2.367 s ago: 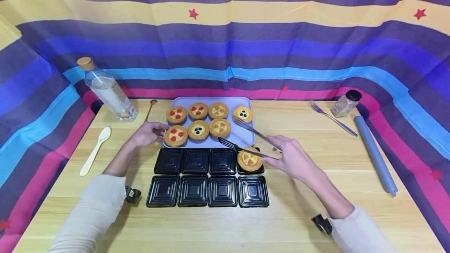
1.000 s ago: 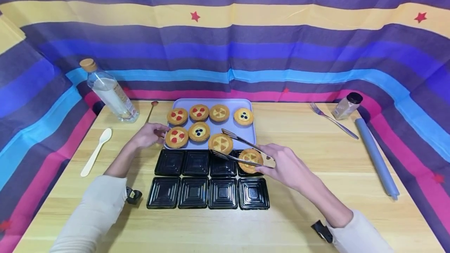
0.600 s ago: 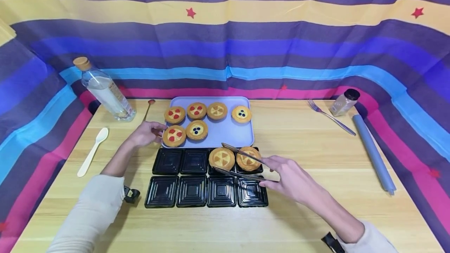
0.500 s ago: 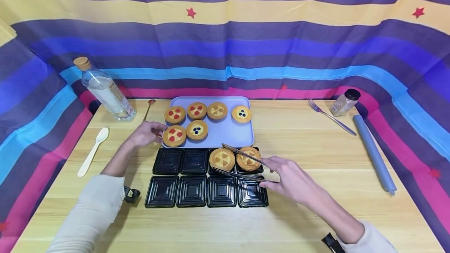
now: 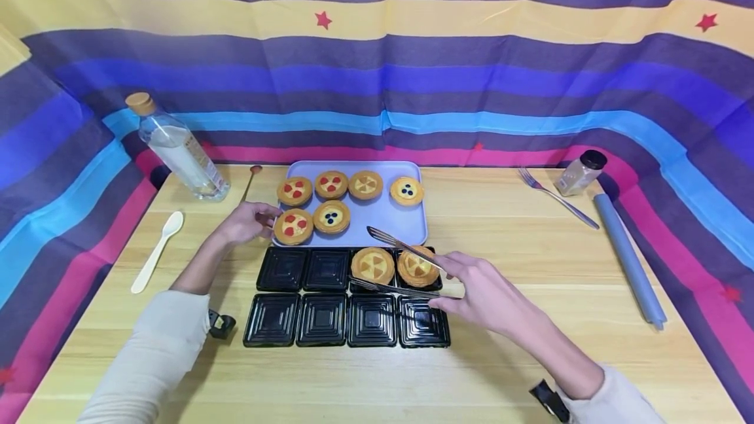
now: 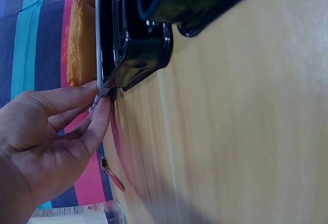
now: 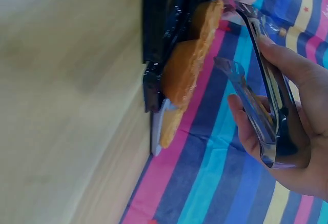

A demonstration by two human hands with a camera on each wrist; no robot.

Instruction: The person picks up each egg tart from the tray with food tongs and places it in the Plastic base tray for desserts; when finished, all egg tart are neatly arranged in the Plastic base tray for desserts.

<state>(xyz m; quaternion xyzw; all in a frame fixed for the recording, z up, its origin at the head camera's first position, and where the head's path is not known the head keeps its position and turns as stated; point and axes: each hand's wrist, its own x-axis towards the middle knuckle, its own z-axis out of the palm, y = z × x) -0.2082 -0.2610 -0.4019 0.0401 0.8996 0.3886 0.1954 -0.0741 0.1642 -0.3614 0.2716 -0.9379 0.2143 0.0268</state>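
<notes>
My left hand [image 5: 244,223] pinches the left edge of the lilac tray [image 5: 397,228] between thumb and fingers, as the left wrist view shows. In my right hand [image 5: 485,293] are metal tongs [image 7: 284,142], their tips spread apart and above the black containers, gripping nothing. Below the tongs, a tart with triangular yellow pieces [image 5: 372,265] sits in a back-row black container. A similar tart [image 5: 418,267] fills the container to its right. Tarts with red pieces [image 5: 293,227], blueberry-like toppings [image 5: 332,218] and yellow pieces [image 5: 365,186] stay on the tray.
Two rows of square black containers [image 5: 323,320] lie before the tray. A bottle [image 5: 185,159], white spoon [image 5: 158,250] and slender brown-tipped utensil [image 5: 251,182] lie left. Right are a fork [image 5: 559,198], black-lidded jar [image 5: 580,174] and grey-blue roll [image 5: 629,260].
The tongs have carried a triangle-topped tart from the tray's front row into a back-row container and let it go. Since then their tips have spread and risen slightly. My left hand stays put.
</notes>
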